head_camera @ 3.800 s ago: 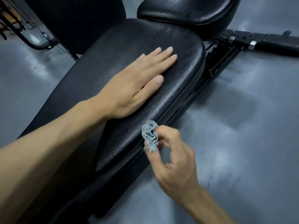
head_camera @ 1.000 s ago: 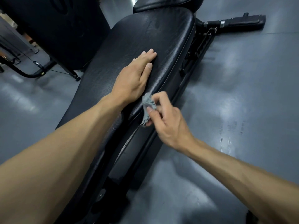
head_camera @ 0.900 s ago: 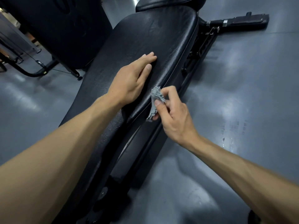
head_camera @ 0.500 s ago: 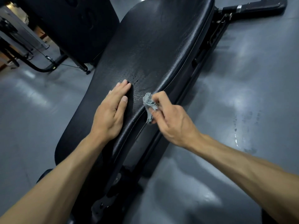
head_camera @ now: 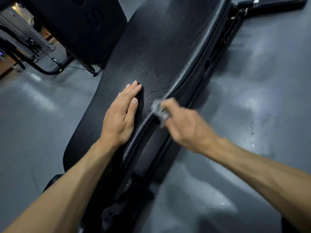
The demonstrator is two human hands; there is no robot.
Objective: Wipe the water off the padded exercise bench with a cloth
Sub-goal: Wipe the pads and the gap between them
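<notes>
Pinched in the blurred right hand point(head_camera: 188, 125), a crumpled grey cloth point(head_camera: 158, 110) meets the bench point(head_camera: 168, 52)'s grained black edge; left hand point(head_camera: 121, 115) lies flat beside it.

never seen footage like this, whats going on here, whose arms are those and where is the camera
The camera sits on a person's head and looks down, so the two bare arms are the wearer's own. Below them is a black padded exercise bench on a grey floor. The left hand lies flat on the padding, fingers straight. The right hand, blurred by motion, pinches a small crumpled grey cloth against the bench's right edge. Another piece of black gym equipment stands at the upper left.
</notes>
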